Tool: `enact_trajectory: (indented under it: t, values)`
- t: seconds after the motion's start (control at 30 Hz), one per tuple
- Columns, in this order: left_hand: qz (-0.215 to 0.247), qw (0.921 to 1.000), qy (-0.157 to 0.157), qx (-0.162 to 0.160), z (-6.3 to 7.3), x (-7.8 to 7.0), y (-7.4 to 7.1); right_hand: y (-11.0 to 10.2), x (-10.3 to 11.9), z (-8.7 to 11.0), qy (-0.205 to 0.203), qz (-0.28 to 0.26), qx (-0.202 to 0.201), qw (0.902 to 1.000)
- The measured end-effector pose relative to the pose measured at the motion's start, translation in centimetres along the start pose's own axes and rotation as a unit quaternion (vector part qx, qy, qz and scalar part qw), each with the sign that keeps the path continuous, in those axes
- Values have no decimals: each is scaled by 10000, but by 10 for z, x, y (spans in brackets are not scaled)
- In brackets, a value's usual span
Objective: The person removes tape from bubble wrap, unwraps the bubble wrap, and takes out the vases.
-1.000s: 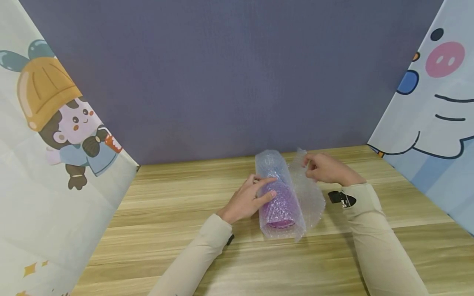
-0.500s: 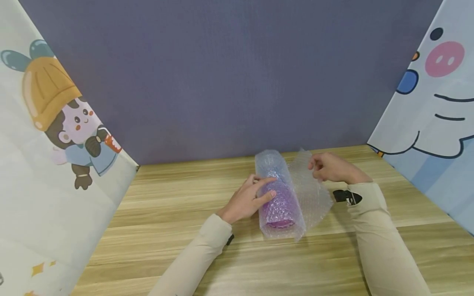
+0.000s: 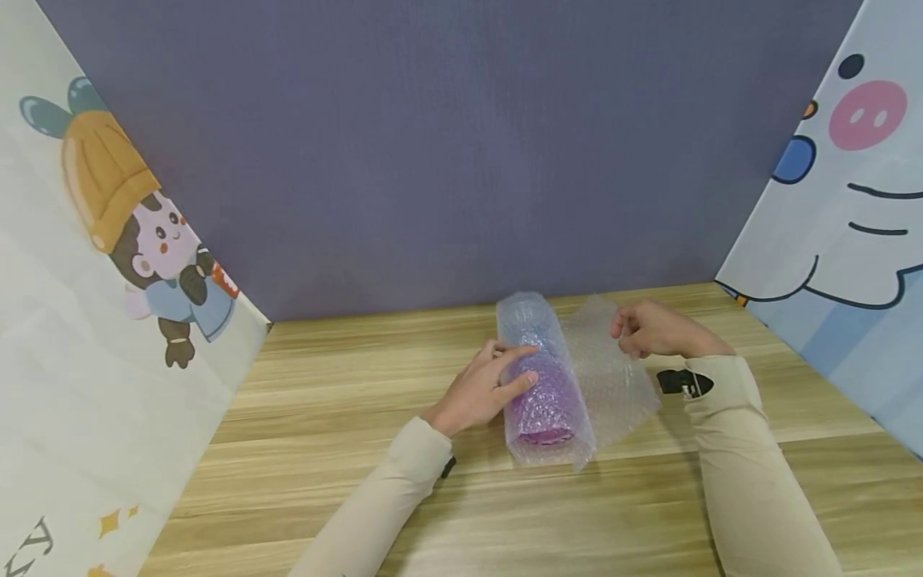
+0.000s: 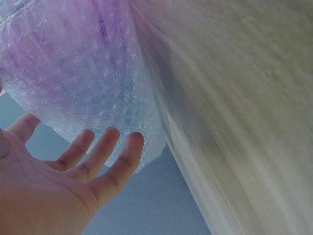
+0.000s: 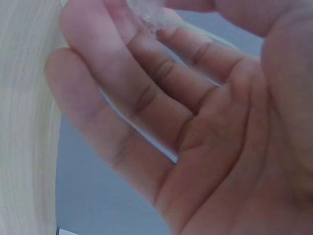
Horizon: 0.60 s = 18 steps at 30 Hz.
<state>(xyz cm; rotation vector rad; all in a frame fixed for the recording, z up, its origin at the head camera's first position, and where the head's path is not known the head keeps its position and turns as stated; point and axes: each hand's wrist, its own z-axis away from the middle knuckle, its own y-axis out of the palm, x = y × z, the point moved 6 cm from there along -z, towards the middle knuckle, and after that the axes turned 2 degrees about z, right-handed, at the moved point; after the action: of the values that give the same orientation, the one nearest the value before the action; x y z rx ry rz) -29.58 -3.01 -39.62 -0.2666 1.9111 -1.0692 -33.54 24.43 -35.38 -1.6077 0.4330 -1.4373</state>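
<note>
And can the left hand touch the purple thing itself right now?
Probably not: the left hand is close, but it rests on the bubble wrap, which covers the purple thing where the hand touches.

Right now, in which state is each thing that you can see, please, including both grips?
Purple-and-blue object: lying down, visible through its wrapping.
Bubble wrap: rolled around the object, with a loose flap extending to the right.
Left grip: fingers apart, resting on the wrapped object.
Right grip: pinching the loose flap.
</note>
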Motion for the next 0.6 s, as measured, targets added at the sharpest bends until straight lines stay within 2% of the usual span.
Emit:
enact_trajectory:
  t: [0.33, 0.6]
  values:
    - [37, 10000, -20, 73, 1, -2, 0, 2, -7, 5, 162, -99, 287, 9994]
    - [44, 9999, -22, 88, 1, -1, 0, 2, -15, 7, 214, 34, 404, 9989]
